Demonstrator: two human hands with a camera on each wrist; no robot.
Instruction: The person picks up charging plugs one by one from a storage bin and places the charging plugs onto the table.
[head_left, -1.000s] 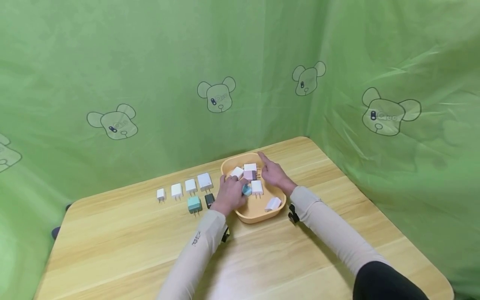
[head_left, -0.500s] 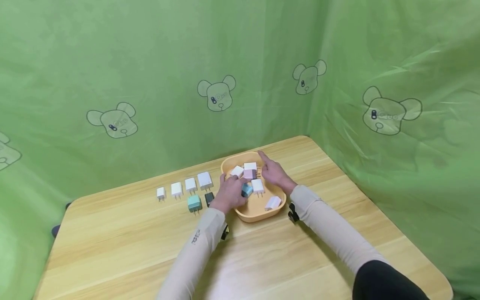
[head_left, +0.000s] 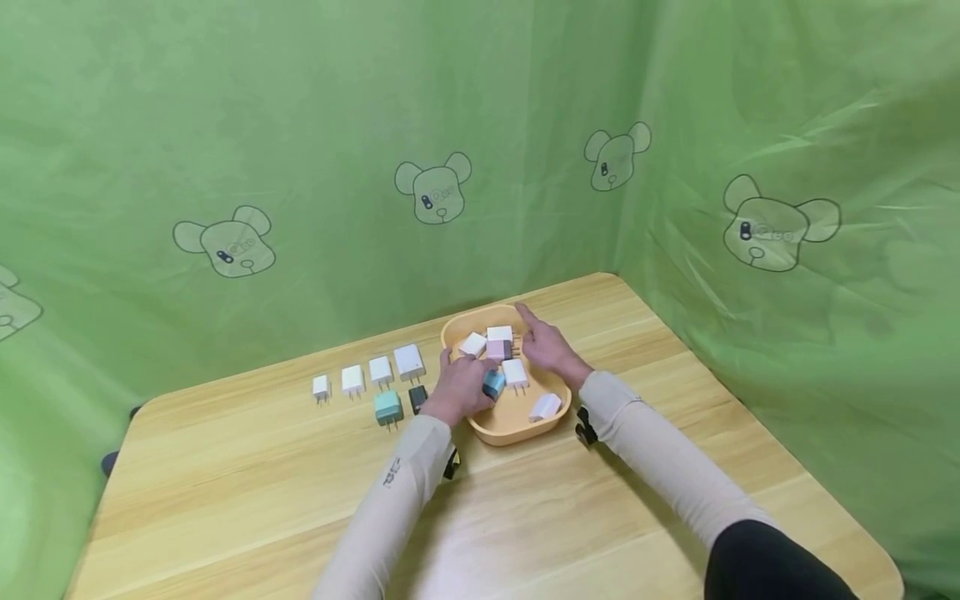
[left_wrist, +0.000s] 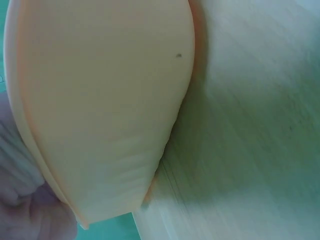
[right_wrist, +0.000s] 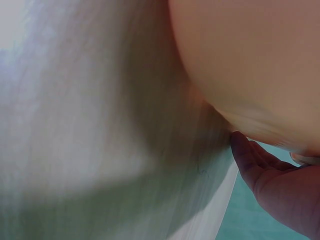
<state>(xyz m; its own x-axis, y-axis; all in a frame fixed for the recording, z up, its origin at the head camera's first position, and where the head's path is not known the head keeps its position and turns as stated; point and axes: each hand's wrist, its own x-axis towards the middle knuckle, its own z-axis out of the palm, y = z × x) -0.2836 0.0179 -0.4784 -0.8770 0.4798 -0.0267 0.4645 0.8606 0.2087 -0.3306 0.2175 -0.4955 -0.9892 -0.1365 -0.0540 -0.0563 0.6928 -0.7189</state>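
My left hand point(head_left: 457, 390) reaches over the near left rim of an orange tray point(head_left: 510, 438). Its thumb and index finger pinch a small blue plug charger point(head_left: 493, 383) in the tray. On the opposite side, my right hand point(head_left: 551, 346) grips the tray's wall, index finger stretched along the rim. A white charger point(head_left: 514, 373) with its prongs toward me lies right beside the blue one. Farther back lie a purple charger point(head_left: 498, 349) and white chargers point(head_left: 473, 344). Another white charger point(head_left: 545, 407) lies at the tray's near right corner. Both wrist views mostly show the tray's outer wall point(left_wrist: 110, 100).
Left of the tray, white chargers point(head_left: 352, 380) stand in a row on the wooden table point(head_left: 247, 467). In front of them are a teal charger point(head_left: 388, 407) and a black charger point(head_left: 418, 399). Green curtains point(head_left: 315, 125) hang behind and to the right.
The blue charger has turned slightly and sits a little lower under my left fingers. The white charger beside it has shifted slightly right. My right hand stays on the tray.
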